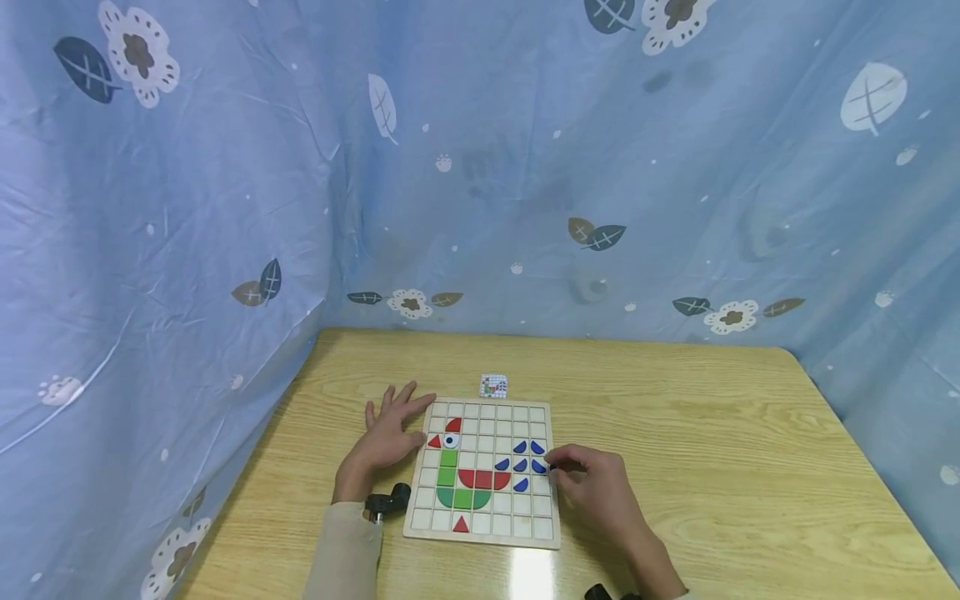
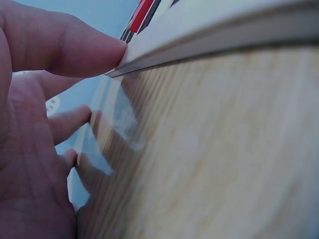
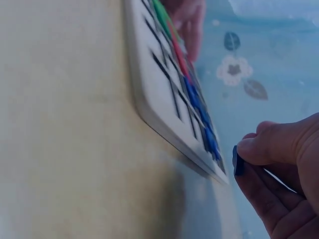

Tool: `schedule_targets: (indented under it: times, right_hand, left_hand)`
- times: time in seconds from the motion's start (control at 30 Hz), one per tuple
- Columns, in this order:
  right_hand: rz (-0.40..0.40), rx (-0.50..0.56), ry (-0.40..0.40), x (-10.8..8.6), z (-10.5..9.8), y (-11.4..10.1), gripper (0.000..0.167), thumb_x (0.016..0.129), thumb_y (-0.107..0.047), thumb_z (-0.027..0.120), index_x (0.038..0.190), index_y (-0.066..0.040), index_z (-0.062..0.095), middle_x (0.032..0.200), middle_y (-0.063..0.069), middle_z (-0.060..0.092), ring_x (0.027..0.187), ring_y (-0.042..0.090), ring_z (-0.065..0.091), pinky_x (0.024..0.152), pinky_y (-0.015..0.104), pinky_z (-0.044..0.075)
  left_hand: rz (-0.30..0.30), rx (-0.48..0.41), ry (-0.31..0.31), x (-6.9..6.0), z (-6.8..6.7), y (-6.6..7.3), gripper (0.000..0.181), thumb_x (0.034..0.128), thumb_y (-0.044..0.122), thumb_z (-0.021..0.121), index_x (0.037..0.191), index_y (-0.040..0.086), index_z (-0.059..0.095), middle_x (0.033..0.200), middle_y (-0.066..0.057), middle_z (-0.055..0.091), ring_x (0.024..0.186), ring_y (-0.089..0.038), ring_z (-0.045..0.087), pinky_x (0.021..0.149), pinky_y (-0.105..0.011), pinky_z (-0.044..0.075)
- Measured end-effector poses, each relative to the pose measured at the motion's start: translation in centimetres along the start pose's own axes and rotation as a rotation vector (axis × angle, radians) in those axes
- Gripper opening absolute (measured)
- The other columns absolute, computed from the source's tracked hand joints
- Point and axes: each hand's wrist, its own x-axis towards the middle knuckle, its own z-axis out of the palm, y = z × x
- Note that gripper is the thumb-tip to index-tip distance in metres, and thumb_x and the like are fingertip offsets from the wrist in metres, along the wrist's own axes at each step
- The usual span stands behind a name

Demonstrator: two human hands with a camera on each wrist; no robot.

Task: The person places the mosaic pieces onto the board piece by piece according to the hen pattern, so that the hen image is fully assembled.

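A square wooden grid board [image 1: 540,529] lies on the table with flat coloured pieces in its cells. My left hand [image 1: 386,439] rests at the board's left edge, fingers spread, with the thumb [image 2: 89,47] touching the rim. Just past the right edge, my right hand [image 1: 600,490] pinches a small dark blue piece [image 3: 238,161] between thumb and fingers; its full shape is hidden. Several blue segment-shaped pieces [image 1: 521,465] sit on the board's right side. Green squares [image 1: 447,458], red pieces [image 1: 483,479] and a white eye piece [image 1: 451,440] form a figure on the left.
A small printed card [image 1: 493,386] with a similar grid pattern lies behind the board. The wooden table [image 1: 697,433] extends far to the right. A blue patterned curtain [image 1: 480,167] hangs behind and at the sides. Black camera mounts [image 1: 390,500] sit at the wrists.
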Motion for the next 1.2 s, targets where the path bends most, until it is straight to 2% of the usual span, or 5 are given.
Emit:
schedule_targets:
  times: [0.2,0.4,0.63,0.83,1.2]
  right_hand:
    - [0.035,0.006,-0.020,-0.9,1.4,-0.6,0.032,0.085,0.011,0.083,0.096,-0.018,0.085,0.100,-0.009,0.084,0.101,0.009,0.079,0.093,0.034,0.065]
    - [0.001,-0.016,-0.030,-1.2,2.1,-0.7,0.032,0.084,0.010,0.085,0.099,-0.019,0.085,0.100,-0.010,0.083,0.099,0.006,0.077,0.095,0.037,0.065]
    - [-0.029,-0.047,-0.008,-1.6,2.0,-0.7,0.032,0.085,0.010,0.083,0.099,-0.019,0.086,0.100,-0.011,0.084,0.101,0.009,0.079,0.095,0.036,0.065]
    - [0.000,-0.034,-0.037,-1.9,1.7,-0.6,0.034,0.088,0.011,0.079,0.098,-0.021,0.086,0.104,-0.009,0.084,0.110,0.015,0.080,0.097,0.038,0.065]
    - [0.012,-0.020,-0.083,-1.9,1.7,-0.4,0.034,0.089,0.009,0.077,0.097,-0.023,0.085,0.102,-0.015,0.083,0.110,0.009,0.076,0.100,0.036,0.064]
  left_hand:
    - [0.008,0.003,0.003,0.0,-0.1,0.0,0.072,0.0920,0.009,0.068,0.163,0.017,0.055,0.183,-0.019,0.019,0.170,-0.049,-0.007,0.127,-0.073,-0.021]
    - [0.019,0.010,0.007,0.1,0.0,-0.1,0.072,0.0923,0.009,0.068,0.162,0.017,0.055,0.183,-0.020,0.020,0.170,-0.050,-0.006,0.126,-0.074,-0.021]
    - [0.011,0.004,-0.003,0.1,0.0,0.0,0.072,0.0931,0.010,0.068,0.164,0.018,0.054,0.183,-0.018,0.018,0.170,-0.047,-0.007,0.127,-0.073,-0.022]
    - [0.025,0.003,0.011,0.0,0.0,0.0,0.073,0.0909,0.009,0.069,0.162,0.015,0.055,0.182,-0.021,0.021,0.170,-0.050,-0.006,0.126,-0.074,-0.021]
    - [0.015,0.008,0.012,0.0,-0.1,0.1,0.074,0.0895,0.009,0.070,0.162,0.017,0.057,0.182,-0.020,0.021,0.170,-0.050,-0.005,0.126,-0.074,-0.021]
